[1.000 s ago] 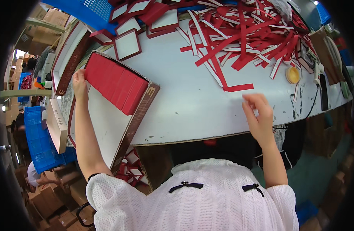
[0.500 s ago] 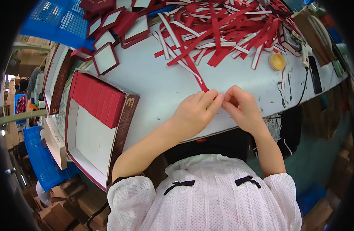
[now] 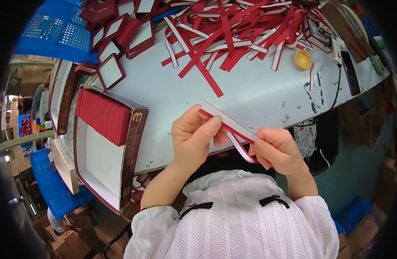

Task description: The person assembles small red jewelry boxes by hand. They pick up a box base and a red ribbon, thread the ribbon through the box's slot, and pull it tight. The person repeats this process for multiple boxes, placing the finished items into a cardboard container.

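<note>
A red ribbon strip with a white backing (image 3: 237,126) is stretched between my two hands near the table's front edge. My left hand (image 3: 193,134) pinches its left end, with the thumb on top. The fingers of my right hand (image 3: 277,150) close on the other end. A narrow white-and-red tail (image 3: 241,149) hangs in a curve below, between the hands; where it joins the strip is partly hidden. Beyond my hands lies a heaped pile of similar red and white strips (image 3: 233,36), one red strip (image 3: 209,80) reaching out toward me.
To the left, an open carton tray (image 3: 101,162) holds a row of red boxes (image 3: 104,116). Small white-faced boxes (image 3: 111,72) sit behind it beside a blue crate (image 3: 56,32). On the right are a yellow round tub (image 3: 302,60), a power strip (image 3: 336,52) and a dark phone-like slab (image 3: 350,72).
Both hands have drawn back toward me and moved apart. A strip now spans between them, its white backing facing up. The red strip on the table is no longer under my fingers.
</note>
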### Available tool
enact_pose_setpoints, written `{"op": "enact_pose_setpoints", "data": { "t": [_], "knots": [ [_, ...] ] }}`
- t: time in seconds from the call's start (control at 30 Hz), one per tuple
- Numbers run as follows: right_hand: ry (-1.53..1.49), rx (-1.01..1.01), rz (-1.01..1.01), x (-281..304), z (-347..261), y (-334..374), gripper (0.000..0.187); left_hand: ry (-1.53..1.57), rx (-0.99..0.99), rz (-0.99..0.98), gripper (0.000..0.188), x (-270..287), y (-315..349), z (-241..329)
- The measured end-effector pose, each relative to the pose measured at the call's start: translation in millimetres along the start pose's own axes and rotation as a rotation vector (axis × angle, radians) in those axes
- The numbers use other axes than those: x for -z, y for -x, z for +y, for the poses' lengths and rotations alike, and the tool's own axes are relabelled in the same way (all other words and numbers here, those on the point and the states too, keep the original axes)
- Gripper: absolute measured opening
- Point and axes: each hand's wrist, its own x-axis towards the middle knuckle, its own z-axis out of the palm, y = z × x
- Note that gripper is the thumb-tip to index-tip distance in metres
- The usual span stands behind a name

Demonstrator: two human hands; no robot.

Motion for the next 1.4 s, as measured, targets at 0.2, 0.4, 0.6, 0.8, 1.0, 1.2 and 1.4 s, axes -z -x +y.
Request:
{"op": "enact_pose_setpoints", "data": {
  "t": [0.2, 0.4, 0.6, 0.8, 1.0, 1.2, 1.4],
  "knots": [
    [0.749, 0.49, 0.55, 2, 4, -5, 0.012, -0.385, 0.02, 0.073, 0.016, -8, 2, -9],
    [1.28, 0.954, 0.526, -5, 7, -17, 0.028, -0.461, -0.063, -0.093, 0.012, -25, 5, -27],
    [1.242, 0.836, 0.541, 5, 14, -2, 0.015, -0.97, -0.459, -0.232, 0.008, -24, 5, -41],
    [-0.935, 0.456, 0.734, 66, 51, 42, 0.015, -0.16, 0.076, 0.15, 0.017, -14, 24, -63],
    [-0.971, 0.392, 1.15, 253, 207, 146, 0.017, 0.434, -0.112, 0.36, 0.012, 50, 40, -35],
    [0.514, -0.16, 1.566, 320, 268, 202, 0.03, 0.543, -0.25, 0.269, 0.008, 55, 44, -5],
    [0.899, 0.454, 0.883, 61, 44, 53, 0.027, -0.184, -0.012, -0.146, 0.013, -8, 22, -1]
  ]
}}
